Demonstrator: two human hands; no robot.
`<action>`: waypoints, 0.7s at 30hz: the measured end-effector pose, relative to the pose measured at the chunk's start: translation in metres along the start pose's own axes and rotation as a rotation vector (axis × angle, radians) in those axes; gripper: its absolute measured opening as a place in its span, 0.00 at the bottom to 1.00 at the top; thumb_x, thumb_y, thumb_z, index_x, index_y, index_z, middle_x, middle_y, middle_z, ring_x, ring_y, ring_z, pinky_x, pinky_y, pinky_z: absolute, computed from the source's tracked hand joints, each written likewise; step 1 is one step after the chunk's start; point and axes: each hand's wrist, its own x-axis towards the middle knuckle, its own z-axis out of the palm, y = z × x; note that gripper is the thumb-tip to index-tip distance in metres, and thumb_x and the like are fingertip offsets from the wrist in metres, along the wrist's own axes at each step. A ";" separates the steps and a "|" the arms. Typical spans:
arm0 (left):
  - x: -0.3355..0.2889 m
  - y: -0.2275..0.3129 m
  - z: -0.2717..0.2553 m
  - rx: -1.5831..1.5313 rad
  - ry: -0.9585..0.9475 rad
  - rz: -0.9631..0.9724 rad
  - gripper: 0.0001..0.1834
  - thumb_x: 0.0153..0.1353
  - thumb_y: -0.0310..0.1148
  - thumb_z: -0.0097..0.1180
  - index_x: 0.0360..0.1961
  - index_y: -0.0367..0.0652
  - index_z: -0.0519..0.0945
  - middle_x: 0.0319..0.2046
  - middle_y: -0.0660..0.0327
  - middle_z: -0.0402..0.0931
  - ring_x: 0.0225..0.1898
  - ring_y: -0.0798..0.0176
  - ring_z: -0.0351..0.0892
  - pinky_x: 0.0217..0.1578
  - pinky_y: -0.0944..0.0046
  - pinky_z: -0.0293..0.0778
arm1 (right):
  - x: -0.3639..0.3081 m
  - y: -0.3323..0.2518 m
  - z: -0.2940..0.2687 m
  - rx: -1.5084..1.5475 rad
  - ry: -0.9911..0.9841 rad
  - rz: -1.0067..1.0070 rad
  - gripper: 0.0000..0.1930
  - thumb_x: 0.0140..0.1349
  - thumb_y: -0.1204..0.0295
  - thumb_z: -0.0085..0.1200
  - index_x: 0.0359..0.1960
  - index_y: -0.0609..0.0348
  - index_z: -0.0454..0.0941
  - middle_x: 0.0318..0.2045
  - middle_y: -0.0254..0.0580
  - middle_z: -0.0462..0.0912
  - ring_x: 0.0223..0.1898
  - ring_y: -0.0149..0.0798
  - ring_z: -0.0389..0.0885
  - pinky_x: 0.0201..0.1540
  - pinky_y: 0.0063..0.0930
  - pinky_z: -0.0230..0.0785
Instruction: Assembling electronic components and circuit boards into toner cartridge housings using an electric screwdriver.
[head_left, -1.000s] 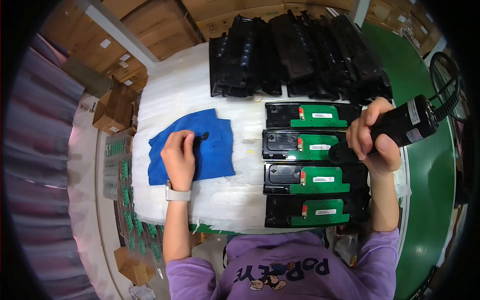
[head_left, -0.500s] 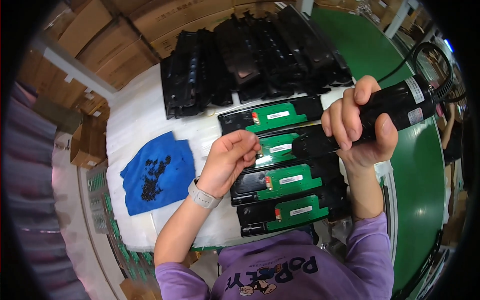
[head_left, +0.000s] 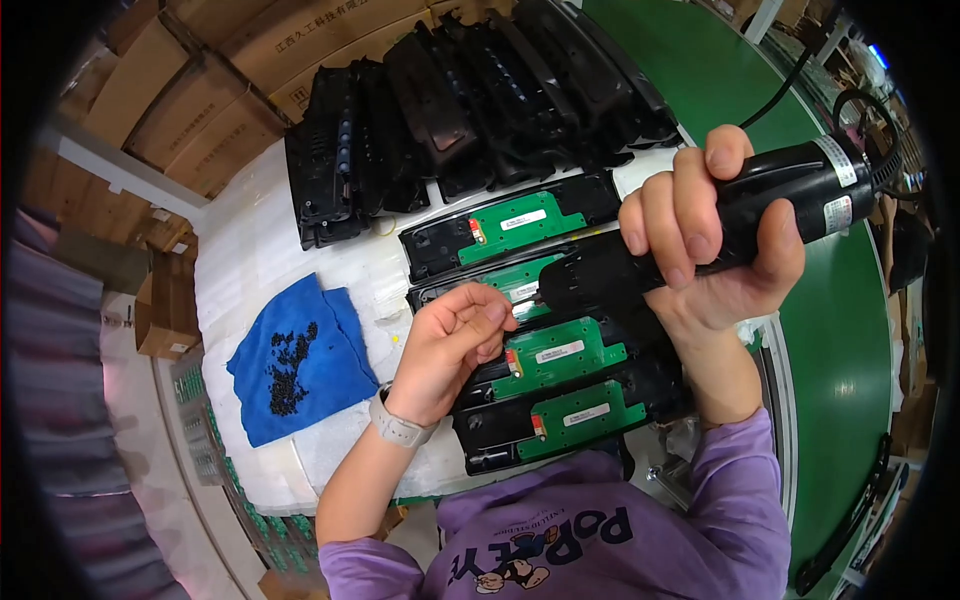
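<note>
One black corded power driver point(head_left: 775, 185), held in the right hand point(head_left: 697, 225), fingers wrapped and clamped around its barrel; nose pointing left, over the second green board from the top. One left hand point(head_left: 455, 340), pale band point(head_left: 400, 420) at the wrist, thumb and forefinger pinched together just beside that nose; whether a small piece sits between them, too small to tell. Four black panels point(head_left: 425, 295), in a column, each bearing a green board point(head_left: 500, 278) with a white label; the second partly hidden by the left hand and driver. One blue cloth point(head_left: 345, 350), left of the panels, bearing a loose heap of small black pieces point(head_left: 288, 385). Risks, as judged: the driver nose slipping sideways, through an unsteady or tilted grip, could nip the left fingertips or scratch the board; a small piece, if pinched, could drop among the panels through a loose hold; a sleeve or wrist catching the cloth could scatter the heap. Surface: worktop point(head_left: 235, 225) under white sheeting, wrinkled; stacked black housings point(head_left: 440, 110) along the far edge. Room: cardboard boxes point(head_left: 230, 120) behind, a long green surface point(head_left: 840, 390) right, a greyish curtain point(head_left: 70, 400) left.
</note>
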 end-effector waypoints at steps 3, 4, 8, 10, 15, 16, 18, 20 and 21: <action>-0.001 -0.001 0.001 0.065 -0.021 0.005 0.06 0.61 0.29 0.50 0.36 0.37 0.73 0.29 0.60 0.74 0.20 0.76 0.60 0.23 0.76 0.59 | -0.001 0.001 0.001 0.000 0.002 0.007 0.19 0.60 0.56 0.42 0.44 0.58 0.64 0.17 0.32 0.68 0.13 0.29 0.64 0.25 0.28 0.63; -0.001 -0.001 0.001 0.069 -0.026 0.014 0.07 0.61 0.29 0.50 0.36 0.36 0.73 0.29 0.60 0.74 0.20 0.76 0.60 0.23 0.76 0.59 | -0.002 0.001 0.001 -0.001 0.004 0.013 0.19 0.60 0.56 0.43 0.44 0.59 0.64 0.17 0.33 0.68 0.13 0.29 0.64 0.25 0.27 0.63; -0.002 -0.002 -0.001 0.078 -0.030 -0.010 0.07 0.61 0.28 0.51 0.37 0.36 0.74 0.29 0.58 0.76 0.20 0.76 0.61 0.24 0.76 0.60 | -0.002 0.004 0.003 0.009 -0.002 0.020 0.19 0.60 0.56 0.43 0.43 0.59 0.64 0.17 0.33 0.68 0.13 0.29 0.64 0.25 0.27 0.62; -0.003 -0.003 -0.001 0.097 -0.022 -0.004 0.07 0.60 0.28 0.51 0.37 0.36 0.74 0.29 0.57 0.77 0.20 0.76 0.62 0.24 0.76 0.60 | -0.003 0.005 0.005 0.030 0.011 0.037 0.18 0.59 0.57 0.44 0.42 0.59 0.64 0.16 0.33 0.68 0.13 0.29 0.64 0.24 0.26 0.62; -0.004 -0.002 0.003 0.268 0.024 0.023 0.06 0.59 0.25 0.53 0.37 0.36 0.75 0.28 0.55 0.78 0.22 0.76 0.64 0.25 0.76 0.62 | -0.004 0.002 0.002 -0.005 -0.064 0.157 0.21 0.59 0.54 0.47 0.42 0.58 0.63 0.17 0.29 0.68 0.15 0.27 0.65 0.29 0.26 0.64; -0.005 -0.002 0.004 0.295 0.035 0.017 0.06 0.58 0.25 0.53 0.37 0.36 0.75 0.28 0.55 0.78 0.22 0.76 0.64 0.25 0.77 0.62 | -0.004 0.001 0.002 -0.004 -0.059 0.175 0.21 0.59 0.54 0.47 0.42 0.58 0.63 0.17 0.29 0.68 0.15 0.26 0.65 0.29 0.25 0.64; -0.006 -0.002 0.005 0.320 0.046 0.011 0.06 0.58 0.24 0.54 0.36 0.36 0.75 0.27 0.55 0.78 0.22 0.76 0.64 0.25 0.77 0.62 | -0.003 0.000 0.004 0.011 -0.021 0.174 0.20 0.59 0.55 0.47 0.42 0.58 0.63 0.17 0.29 0.68 0.15 0.26 0.65 0.29 0.25 0.64; -0.006 -0.001 0.005 0.297 0.003 -0.007 0.05 0.59 0.26 0.52 0.35 0.36 0.76 0.28 0.56 0.78 0.21 0.76 0.63 0.24 0.78 0.61 | -0.001 -0.001 0.003 0.034 0.030 0.166 0.19 0.59 0.57 0.47 0.42 0.59 0.63 0.17 0.29 0.68 0.15 0.26 0.66 0.27 0.26 0.64; -0.005 -0.001 0.007 0.295 -0.001 -0.007 0.05 0.59 0.26 0.52 0.35 0.36 0.76 0.28 0.56 0.78 0.21 0.76 0.63 0.24 0.78 0.61 | -0.001 -0.002 0.000 0.029 0.031 0.167 0.19 0.59 0.57 0.47 0.42 0.59 0.63 0.17 0.29 0.68 0.15 0.26 0.66 0.27 0.26 0.64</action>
